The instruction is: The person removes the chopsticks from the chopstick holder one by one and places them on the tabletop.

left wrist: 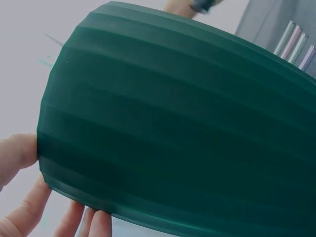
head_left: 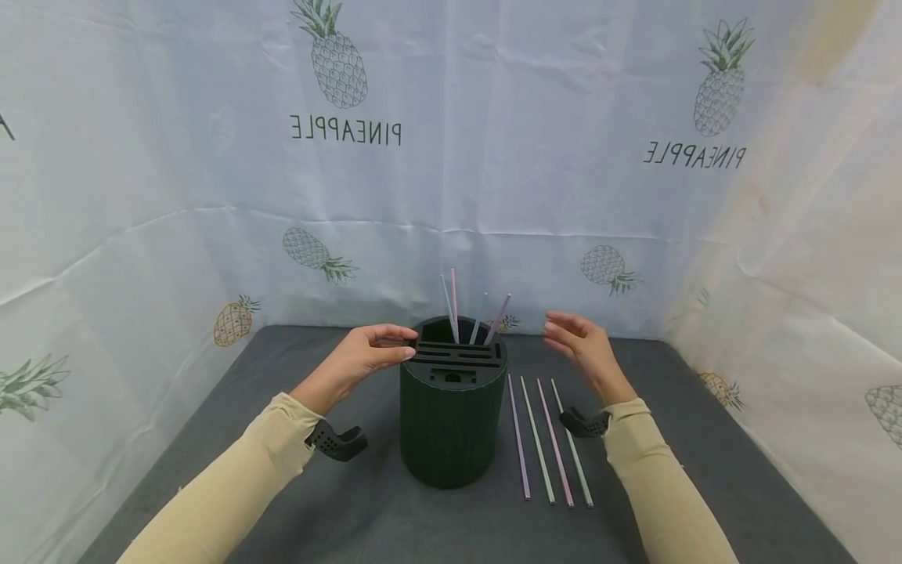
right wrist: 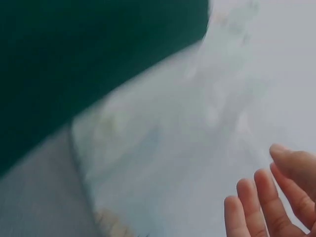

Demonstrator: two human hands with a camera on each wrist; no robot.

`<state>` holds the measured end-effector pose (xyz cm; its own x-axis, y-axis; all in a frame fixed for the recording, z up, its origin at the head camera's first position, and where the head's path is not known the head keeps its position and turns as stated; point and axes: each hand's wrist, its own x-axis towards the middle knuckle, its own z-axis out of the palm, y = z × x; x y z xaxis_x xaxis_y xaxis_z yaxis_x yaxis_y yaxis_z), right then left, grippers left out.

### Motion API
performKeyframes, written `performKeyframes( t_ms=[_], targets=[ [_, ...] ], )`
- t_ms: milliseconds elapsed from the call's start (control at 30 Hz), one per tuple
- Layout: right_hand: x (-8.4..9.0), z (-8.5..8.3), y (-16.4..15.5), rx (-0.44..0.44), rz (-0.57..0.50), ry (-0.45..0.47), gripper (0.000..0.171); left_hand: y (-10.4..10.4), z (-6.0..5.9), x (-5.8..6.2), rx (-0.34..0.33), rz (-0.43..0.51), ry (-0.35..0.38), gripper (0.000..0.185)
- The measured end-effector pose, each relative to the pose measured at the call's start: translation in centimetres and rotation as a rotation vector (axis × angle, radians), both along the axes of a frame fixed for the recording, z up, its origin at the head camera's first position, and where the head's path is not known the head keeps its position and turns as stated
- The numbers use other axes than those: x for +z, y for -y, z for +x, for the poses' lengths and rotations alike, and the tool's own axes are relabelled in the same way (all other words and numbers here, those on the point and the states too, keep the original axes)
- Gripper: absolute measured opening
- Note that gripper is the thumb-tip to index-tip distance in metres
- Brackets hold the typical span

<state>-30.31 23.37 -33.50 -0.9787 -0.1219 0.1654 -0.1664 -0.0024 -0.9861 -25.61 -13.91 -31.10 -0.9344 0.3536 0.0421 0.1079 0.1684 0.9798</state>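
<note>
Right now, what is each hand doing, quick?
Left hand: open, fingertips touching the rim of the green holder.
Right hand: open, holding nothing, apart from the holder.

walls: white pineapple-print sheet (head_left: pixel 451 157); surface: dark grey tabletop (head_left: pixel 705 470); light: even

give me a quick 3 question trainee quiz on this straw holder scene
1. How many straws lie flat on the mat?
2. True or false: the right hand grips the green holder.
3. Which hand touches the holder's rim: A left hand, B right hand, C neither?

Key: 1. Four, to the right of the holder. 2. False, it hovers open and apart from it. 3. A, its fingertips rest at the rim.
</note>
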Motion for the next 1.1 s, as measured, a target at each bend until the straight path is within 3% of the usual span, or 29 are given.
performKeyframes(
  t_ms=[200, 367, 500, 867, 1100],
  targets=[
    [3.1, 2.1, 3.3, 0.093, -0.046, -0.183, 0.025, 0.0, -0.1, 0.0, 0.008, 0.003, 0.006, 0.048],
    [3.8, 3.1, 5.2, 0.146, 0.025, -0.273, 0.023, 0.0, -0.1, -0.1, 0.01, 0.005, 0.004, 0.047],
    [3.6, 3.4, 6.1, 0.162, 0.08, -0.307, 0.027, 0.0, -0.1, -0.1, 0.007, 0.006, 0.001, 0.046],
    [3.3, 3.1, 7.2, 0.193, 0.057, -0.341, 0.017, 0.0, 0.1, 0.0, 0.006, 0.011, 0.004, 0.047],
    [5.4, 3.4, 7.1, 0.159, 0.006, -0.346, 0.009, 0.0, 0.1, 0.0, 0.009, 0.007, 0.003, 0.046]
  ],
)
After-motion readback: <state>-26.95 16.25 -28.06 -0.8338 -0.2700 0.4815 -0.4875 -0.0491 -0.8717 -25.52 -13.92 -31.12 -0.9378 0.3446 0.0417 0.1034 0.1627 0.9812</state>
